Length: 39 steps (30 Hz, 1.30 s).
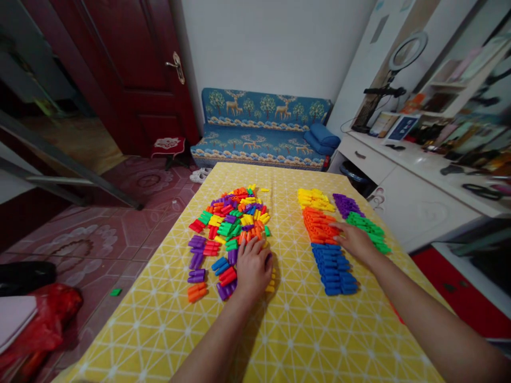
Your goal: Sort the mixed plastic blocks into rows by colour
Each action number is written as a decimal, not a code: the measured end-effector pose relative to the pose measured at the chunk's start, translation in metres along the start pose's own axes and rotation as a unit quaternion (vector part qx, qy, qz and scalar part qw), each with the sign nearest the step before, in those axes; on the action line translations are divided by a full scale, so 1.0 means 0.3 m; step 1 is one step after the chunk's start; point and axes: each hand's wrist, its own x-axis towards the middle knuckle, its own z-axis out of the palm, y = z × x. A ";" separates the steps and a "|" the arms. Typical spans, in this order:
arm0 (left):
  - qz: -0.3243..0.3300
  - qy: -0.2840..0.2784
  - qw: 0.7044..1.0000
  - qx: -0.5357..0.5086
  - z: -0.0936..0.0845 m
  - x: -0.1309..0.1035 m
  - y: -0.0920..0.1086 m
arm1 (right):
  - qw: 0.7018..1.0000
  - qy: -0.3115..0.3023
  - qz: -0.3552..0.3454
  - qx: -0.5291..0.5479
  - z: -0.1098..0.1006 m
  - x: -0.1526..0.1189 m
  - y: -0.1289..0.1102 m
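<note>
A mixed heap of plastic building blocks, shaped like paired tubes, lies on the left of the table in several colours. My left hand rests on its near right side with fingers curled down; a bit of purple shows by it, but what it grips is hidden. Over on the right, blocks lie in single-colour rows: yellow, orange, blue, purple and green. My right hand is at the right edge of the orange group, its fingertips pinched on an orange block there.
A yellow patterned cloth covers the table. One green block is on the tiled floor at left. Beyond the table stands a blue sofa; a white dresser is at right, a red stool near the door.
</note>
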 end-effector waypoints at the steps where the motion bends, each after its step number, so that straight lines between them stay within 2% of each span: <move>1: 0.000 0.002 1.000 -0.001 -0.001 0.000 0.001 | 1.000 -0.005 -0.006 -0.007 0.002 0.000 0.005; 5: -0.001 0.007 1.000 0.000 0.000 -0.003 0.003 | 1.000 -0.019 -0.017 -0.016 -0.017 0.004 0.001; 8: -0.002 0.010 1.000 -0.001 0.002 -0.005 0.002 | 1.000 0.000 -0.016 -0.010 -0.043 0.017 -0.018; 11: -0.002 0.009 1.000 -0.003 0.005 -0.006 0.002 | 0.998 0.016 -0.057 0.029 -0.060 0.038 -0.058; 17: -0.005 0.008 1.000 -0.005 0.002 -0.005 0.004 | 0.992 -0.011 -0.113 0.054 -0.056 0.079 -0.129; 23: -0.002 0.001 1.000 -0.008 -0.003 -0.002 0.003 | 0.990 -0.014 -0.134 0.036 -0.063 0.081 -0.121; 39: -0.006 0.007 1.000 -0.007 -0.003 -0.003 0.003 | 0.991 0.004 -0.108 0.077 -0.055 0.050 -0.109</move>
